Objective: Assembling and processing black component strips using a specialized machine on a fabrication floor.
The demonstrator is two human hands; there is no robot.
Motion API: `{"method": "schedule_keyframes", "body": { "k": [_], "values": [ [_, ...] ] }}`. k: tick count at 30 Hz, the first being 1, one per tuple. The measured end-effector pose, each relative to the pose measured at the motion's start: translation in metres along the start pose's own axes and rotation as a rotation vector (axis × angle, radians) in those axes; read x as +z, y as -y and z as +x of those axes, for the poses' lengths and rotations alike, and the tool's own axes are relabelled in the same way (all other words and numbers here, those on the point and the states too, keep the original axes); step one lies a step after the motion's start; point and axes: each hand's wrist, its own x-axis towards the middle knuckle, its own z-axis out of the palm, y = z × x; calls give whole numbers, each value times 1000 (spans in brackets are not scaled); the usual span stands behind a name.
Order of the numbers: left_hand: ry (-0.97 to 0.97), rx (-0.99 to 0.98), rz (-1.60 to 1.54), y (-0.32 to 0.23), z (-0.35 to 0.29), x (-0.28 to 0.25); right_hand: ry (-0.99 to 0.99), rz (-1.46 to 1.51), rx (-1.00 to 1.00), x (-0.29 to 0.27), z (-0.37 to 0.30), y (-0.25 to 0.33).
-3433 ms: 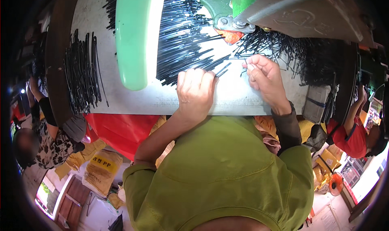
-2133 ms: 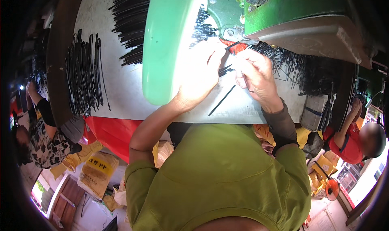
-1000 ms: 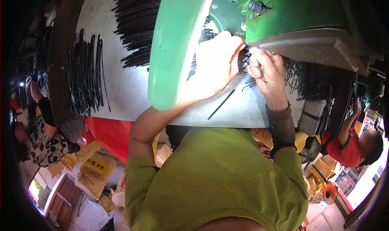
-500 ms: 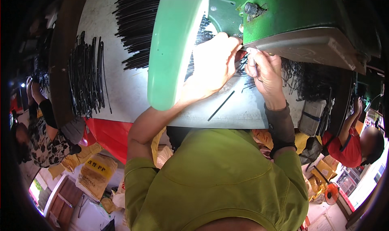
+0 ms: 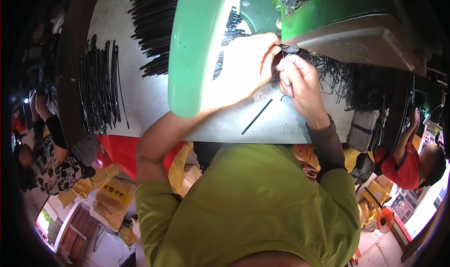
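Observation:
My left hand [image 5: 248, 63] reaches under the lower edge of the green machine [image 5: 328, 21], brightly lit. Its fingers are bent together at the tips, and what they hold there is hidden. Just to its right, my right hand [image 5: 301, 82] is closed in a pinch on a thin dark rod, of which only a short length shows by the fingers. The two sets of fingertips are close together. A single black rod [image 5: 257, 117] lies slantwise on the pale worktable [image 5: 206, 135], below the hands.
A pale green lamp hood [image 5: 190, 61] hangs over my left forearm. Black rods [image 5: 154, 28] lie piled behind it, with another row [image 5: 99, 86] farther left. Dark tangled strands [image 5: 356, 86] fill the right side. Co-workers sit at far left [image 5: 56, 164] and right [image 5: 405, 161].
My right hand's fingertips have come a little down and left, away from the machine's edge. My left elbow has swung slightly outward. The lone rod lies as before.

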Motion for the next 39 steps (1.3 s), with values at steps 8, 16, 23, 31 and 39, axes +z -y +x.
{"method": "schedule_keyframes", "body": {
  "k": [8, 16, 23, 31, 39],
  "values": [
    [84, -403, -467, -11, -12, -2, -91, -395, -243, 1, -8, 6],
    [49, -431, -375, -17, -17, -7, -84, -365, -207, 0, -19, 3],
    [114, -251, -128, -47, -50, 5, -237, -344, -193, -24, -38, 4],
    [74, -64, 70, -56, -69, 4, -382, -371, -283, -55, -50, 8],
    [601, 145, 143, -46, -90, -22, -256, -425, -227, -40, -47, -1]
  ]
}}
